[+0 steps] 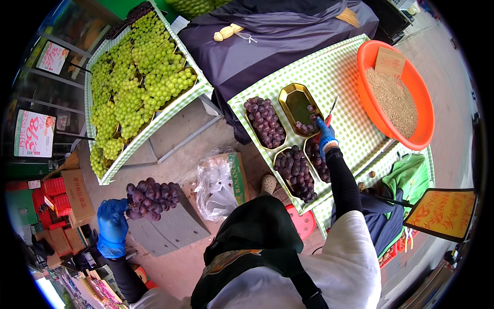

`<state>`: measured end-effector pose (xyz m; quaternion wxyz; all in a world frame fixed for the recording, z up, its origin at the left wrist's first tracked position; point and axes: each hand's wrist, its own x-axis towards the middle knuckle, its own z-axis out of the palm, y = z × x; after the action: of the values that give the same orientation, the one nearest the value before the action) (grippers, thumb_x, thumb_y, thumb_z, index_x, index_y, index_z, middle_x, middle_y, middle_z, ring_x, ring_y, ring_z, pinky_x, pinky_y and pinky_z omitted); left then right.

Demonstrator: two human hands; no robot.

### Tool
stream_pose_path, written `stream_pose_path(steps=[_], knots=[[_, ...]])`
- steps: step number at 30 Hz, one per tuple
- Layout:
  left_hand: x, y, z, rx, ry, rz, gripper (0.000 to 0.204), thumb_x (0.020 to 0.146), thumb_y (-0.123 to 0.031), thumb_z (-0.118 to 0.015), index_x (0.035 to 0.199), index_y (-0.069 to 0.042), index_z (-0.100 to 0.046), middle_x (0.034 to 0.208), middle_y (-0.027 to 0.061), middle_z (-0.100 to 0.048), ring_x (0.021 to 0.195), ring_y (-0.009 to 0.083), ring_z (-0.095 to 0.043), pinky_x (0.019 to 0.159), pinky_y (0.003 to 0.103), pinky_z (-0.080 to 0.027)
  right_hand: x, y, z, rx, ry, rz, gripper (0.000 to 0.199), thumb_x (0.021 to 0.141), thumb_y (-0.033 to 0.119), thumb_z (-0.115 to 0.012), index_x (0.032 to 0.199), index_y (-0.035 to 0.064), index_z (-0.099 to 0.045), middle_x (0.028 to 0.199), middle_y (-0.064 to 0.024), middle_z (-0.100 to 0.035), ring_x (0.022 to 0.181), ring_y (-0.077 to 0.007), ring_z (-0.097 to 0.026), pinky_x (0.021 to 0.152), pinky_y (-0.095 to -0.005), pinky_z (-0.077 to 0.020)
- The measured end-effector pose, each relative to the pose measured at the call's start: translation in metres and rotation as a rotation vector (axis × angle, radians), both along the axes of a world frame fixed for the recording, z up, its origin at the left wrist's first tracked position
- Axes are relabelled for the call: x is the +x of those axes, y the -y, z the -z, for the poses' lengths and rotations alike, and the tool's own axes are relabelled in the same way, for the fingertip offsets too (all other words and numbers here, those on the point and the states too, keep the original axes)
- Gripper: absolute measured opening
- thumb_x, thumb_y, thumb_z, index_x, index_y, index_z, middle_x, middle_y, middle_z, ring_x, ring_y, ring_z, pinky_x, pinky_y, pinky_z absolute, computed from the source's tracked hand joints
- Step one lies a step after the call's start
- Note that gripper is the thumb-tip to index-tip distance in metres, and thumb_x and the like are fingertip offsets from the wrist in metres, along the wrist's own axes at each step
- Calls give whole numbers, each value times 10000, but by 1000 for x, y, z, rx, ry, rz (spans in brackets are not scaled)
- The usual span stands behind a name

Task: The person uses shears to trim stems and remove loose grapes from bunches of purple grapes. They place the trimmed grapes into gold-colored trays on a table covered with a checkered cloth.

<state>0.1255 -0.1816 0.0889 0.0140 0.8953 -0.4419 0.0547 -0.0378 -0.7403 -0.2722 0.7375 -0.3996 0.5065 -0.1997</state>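
Bunch of purple grapes (153, 199): hung in the air, gripped by the gloved left hand (112, 226), well left of the checked tablecloth (334, 69). Clasped a red-handled cutting tool (334, 104) in the right hand (326, 136), beside the gold tray (297, 100) with a few grapes (304, 127) in it.

This camera is the left one of two worn side by side on a person's head. It looks down and a bit ahead, so the dark apron (247, 232) is big and close near the bottom. Both arms come up from the low part. The left hand (111, 228) shows on the left side and the right hand (325, 136) on the right, both farther off than the apron. The view is very wide, taking in the floor (180, 166), a shoe (268, 184) and the bench (334, 72). Straight lines bend near its round edge, and the corners are black.
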Motion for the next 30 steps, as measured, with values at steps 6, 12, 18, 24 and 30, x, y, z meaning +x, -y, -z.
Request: stream_pose_path(steps=[6, 12, 18, 24, 30], knots=[[-11, 12, 26, -21, -59, -60, 315, 603, 82, -533, 861, -78, -618, 744, 107, -576, 682, 292, -554, 622, 379, -423, 19, 48, 43, 32, -371, -146, 443, 775, 501, -623, 900, 81, -559, 611, -57, -472, 480, -198, -447, 451, -329, -360], [-11, 11, 44, -24, -103, -84, 343, 596, 99, -519, 874, -73, -621, 715, 110, -557, 661, 302, -541, 590, 386, -421, 20, 92, 56, 45, -388, -102, 561, 770, 556, -597, 1058, 79, -536, 859, -35, -595, 722, -199, -543, 678, -338, -400], [-3, 9, 62, 34, -123, -88, 373, 601, 91, -510, 924, -68, -609, 702, 107, -536, 636, 299, -525, 575, 387, -403, -33, 127, 73, -609, -809, -326, 622, 692, 462, -697, 1052, -23, -551, 951, -156, -599, 862, -271, -573, 775, -355, -440], [-2, 16, 70, 97, -125, -112, 369, 609, 73, -507, 937, -67, -601, 708, 107, -528, 649, 301, -513, 595, 396, -399, -20, 106, 36, -819, -1246, -554, 717, 652, 412, -724, 1211, 40, -474, 1192, -193, -510, 1088, -343, -505, 900, -411, -419], [-6, 20, 84, 94, -131, -119, 305, 641, 56, -516, 913, -61, -592, 705, 104, -517, 648, 297, -501, 599, 390, -393, 60, 66, 40, -1157, -582, -648, 611, 751, 213, -660, 1280, 61, -393, 1168, -197, -493, 1009, -348, -531, 882, -397, -429]])
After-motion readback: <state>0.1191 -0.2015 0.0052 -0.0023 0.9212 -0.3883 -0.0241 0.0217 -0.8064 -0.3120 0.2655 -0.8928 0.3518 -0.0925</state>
